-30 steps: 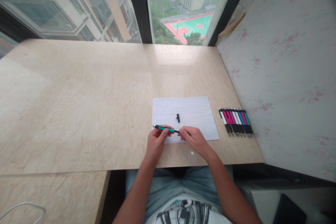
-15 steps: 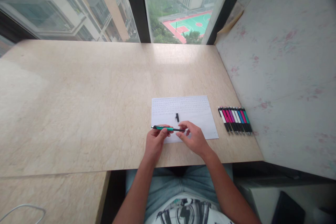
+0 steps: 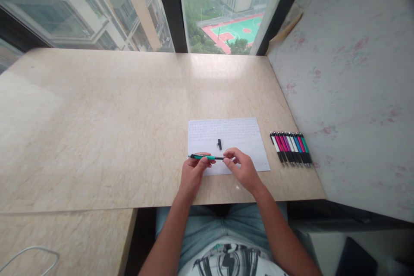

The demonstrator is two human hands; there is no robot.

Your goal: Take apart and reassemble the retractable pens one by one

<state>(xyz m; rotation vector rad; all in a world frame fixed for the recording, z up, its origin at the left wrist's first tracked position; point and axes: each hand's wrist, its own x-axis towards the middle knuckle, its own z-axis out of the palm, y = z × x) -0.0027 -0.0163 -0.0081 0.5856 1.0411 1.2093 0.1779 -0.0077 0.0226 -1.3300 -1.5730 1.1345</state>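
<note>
My left hand [image 3: 193, 173] is closed around the green barrel of a pen [image 3: 207, 158], held level over the sheet of paper [image 3: 200, 131]. The pen's thin dark end points right. At that end my right hand [image 3: 242, 169] pinches with thumb and forefinger, its other fingers curled; whatever small part sits between the fingertips is too small to make out. A short black piece [image 3: 219, 144] with a small side projection lies on the paper just beyond the pen. Lines of handwriting fill the paper's upper part.
A row of several pens [image 3: 291, 148] in white, pink, purple, blue and green lies right of the paper, near the papered wall [image 3: 355, 95]. Windows border the desk [image 3: 113, 129] at the back. A white cable [image 3: 39, 248] rests on the lower left surface.
My right thumb and forefinger have closed together at the pen's dark end, where they were more apart before. The left hand keeps its hold, and the view has shifted slightly.
</note>
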